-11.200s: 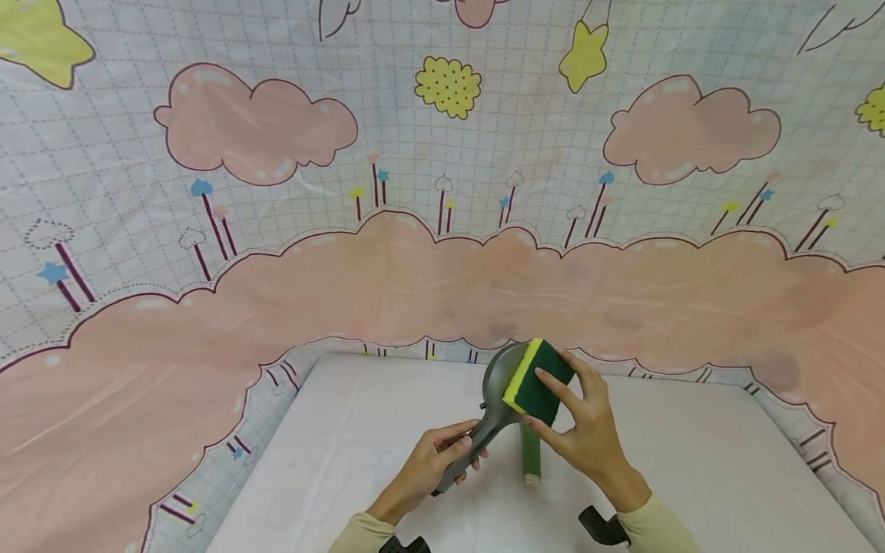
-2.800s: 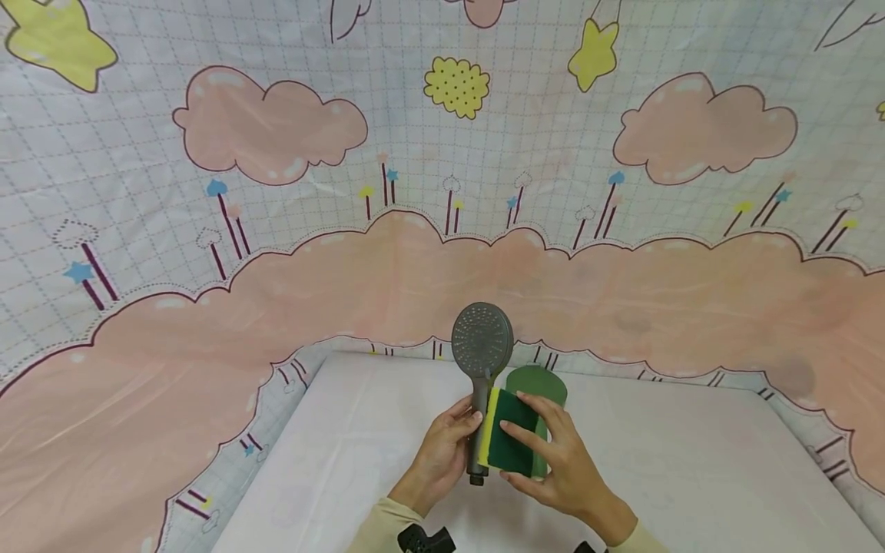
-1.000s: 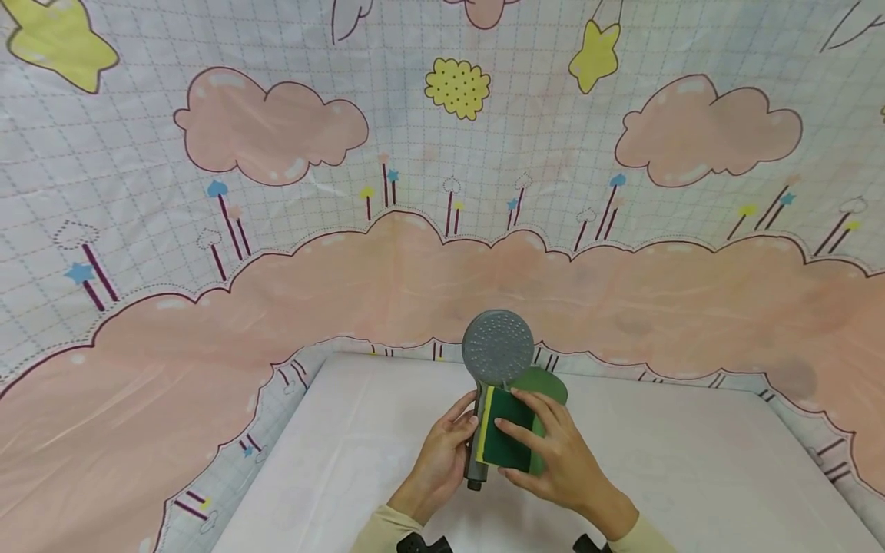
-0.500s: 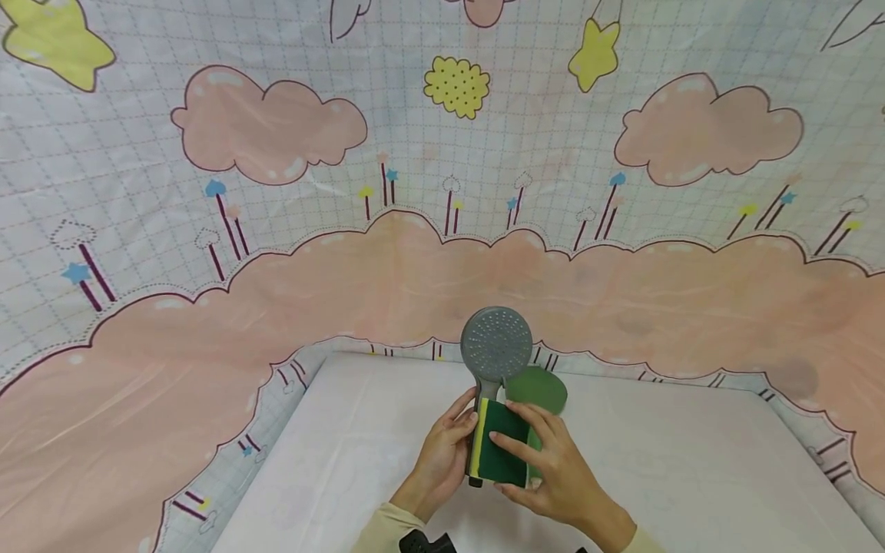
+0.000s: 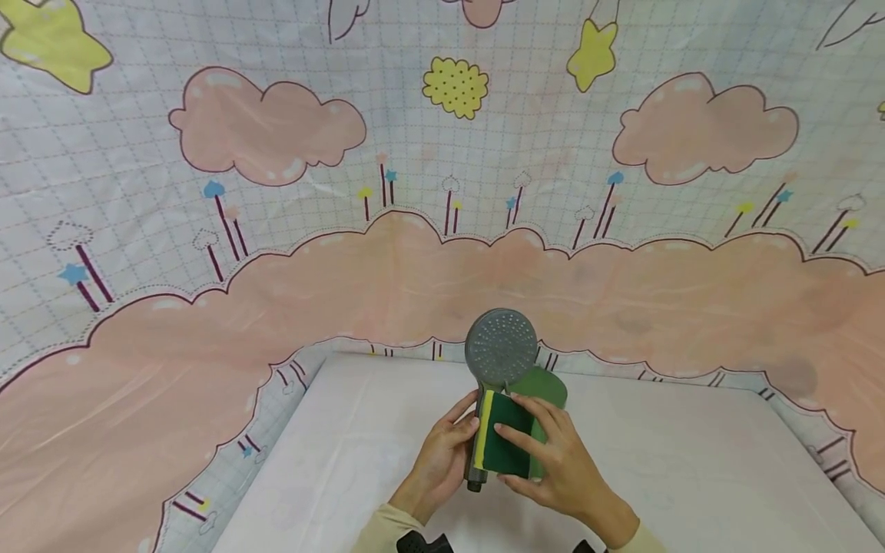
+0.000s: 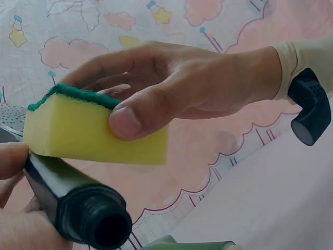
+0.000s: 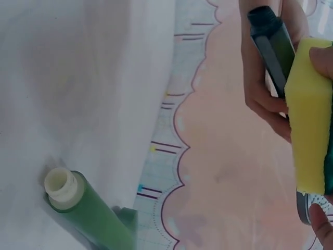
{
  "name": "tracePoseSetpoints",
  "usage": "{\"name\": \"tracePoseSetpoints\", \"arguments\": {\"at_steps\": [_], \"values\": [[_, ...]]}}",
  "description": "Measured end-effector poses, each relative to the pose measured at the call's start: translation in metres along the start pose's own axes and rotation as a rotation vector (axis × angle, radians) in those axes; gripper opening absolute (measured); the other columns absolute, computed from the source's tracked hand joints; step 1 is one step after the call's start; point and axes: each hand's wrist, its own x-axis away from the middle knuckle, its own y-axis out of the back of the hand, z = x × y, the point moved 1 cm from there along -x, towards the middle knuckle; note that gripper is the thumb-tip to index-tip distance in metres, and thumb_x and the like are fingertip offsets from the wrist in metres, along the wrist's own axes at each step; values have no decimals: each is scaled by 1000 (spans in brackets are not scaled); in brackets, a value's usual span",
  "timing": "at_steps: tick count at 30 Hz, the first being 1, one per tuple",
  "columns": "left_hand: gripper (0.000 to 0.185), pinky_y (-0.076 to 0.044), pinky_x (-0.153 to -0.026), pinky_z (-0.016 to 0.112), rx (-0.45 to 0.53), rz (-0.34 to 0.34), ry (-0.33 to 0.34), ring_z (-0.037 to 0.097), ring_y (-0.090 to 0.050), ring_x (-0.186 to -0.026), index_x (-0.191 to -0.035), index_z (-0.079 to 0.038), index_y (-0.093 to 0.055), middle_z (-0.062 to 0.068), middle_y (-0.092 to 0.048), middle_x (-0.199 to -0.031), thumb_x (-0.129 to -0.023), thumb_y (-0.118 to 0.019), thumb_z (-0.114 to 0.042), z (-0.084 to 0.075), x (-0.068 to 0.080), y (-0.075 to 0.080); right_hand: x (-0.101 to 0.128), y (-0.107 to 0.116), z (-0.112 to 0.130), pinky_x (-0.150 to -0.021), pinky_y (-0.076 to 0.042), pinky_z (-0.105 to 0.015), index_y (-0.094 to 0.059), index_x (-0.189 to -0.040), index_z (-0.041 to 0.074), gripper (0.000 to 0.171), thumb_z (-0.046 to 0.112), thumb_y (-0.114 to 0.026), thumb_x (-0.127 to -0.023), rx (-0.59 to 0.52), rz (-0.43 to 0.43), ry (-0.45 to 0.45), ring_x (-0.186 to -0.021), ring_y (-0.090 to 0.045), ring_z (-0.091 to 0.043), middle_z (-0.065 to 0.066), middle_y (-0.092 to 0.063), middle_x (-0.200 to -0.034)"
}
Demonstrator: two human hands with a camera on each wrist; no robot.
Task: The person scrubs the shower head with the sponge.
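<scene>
In the head view my left hand [image 5: 435,461] grips the handle of a grey shower head [image 5: 501,346], held upright with its nozzle face towards me. My right hand [image 5: 567,465] pinches a dish sponge [image 5: 510,438], yellow foam on one side and dark green scourer on the other. The foam side lies along the shower head's handle [image 6: 65,179], above its threaded end, as the left wrist view shows. Behind the sponge lies a green shower head [image 5: 546,386], partly covered by the sponge and right hand. Its pale threaded end [image 7: 63,187] shows in the right wrist view.
The white table [image 5: 332,430] reaches to a printed cloth backdrop [image 5: 332,284] with clouds and stars. Black devices [image 5: 423,542] are strapped at both wrists, close to the sleeves.
Earlier the sponge was against the tilted shower head's round face; now the shower head stands upright and the sponge is on its handle. Within the last second the sponge slid down the handle and back up.
</scene>
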Motion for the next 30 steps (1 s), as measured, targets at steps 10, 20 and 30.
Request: {"name": "tracePoseSetpoints", "arguments": {"at_steps": [10,20,30], "values": [[56,-45,-107,31,14,93,0,18,-49,-134,-153,-1,-27,12,-45,-150,-103,-48,-13,0,-1,1,-1,1,-3,-92,-51,-54,-66,-126,31,62,52,-83,-70,-49,6,-11,-128,-44,-27,-11,-49,-144],[60,-48,-104,31,31,57,25,17,-55,-129,-155,-12,-27,12,-48,-149,-101,-52,-18,1,0,4,4,1,5,-91,-53,-53,-66,-125,34,59,57,-79,-73,-36,47,-34,-128,-44,-25,-7,-48,-145],[56,-44,-107,28,-29,25,-16,16,-46,-137,-156,-13,-25,11,-40,-155,-105,-45,-26,5,-1,2,4,0,6,-96,-51,-52,-66,-125,34,62,54,-82,-69,-29,54,-39,-131,-43,-25,-7,-49,-146]]}}
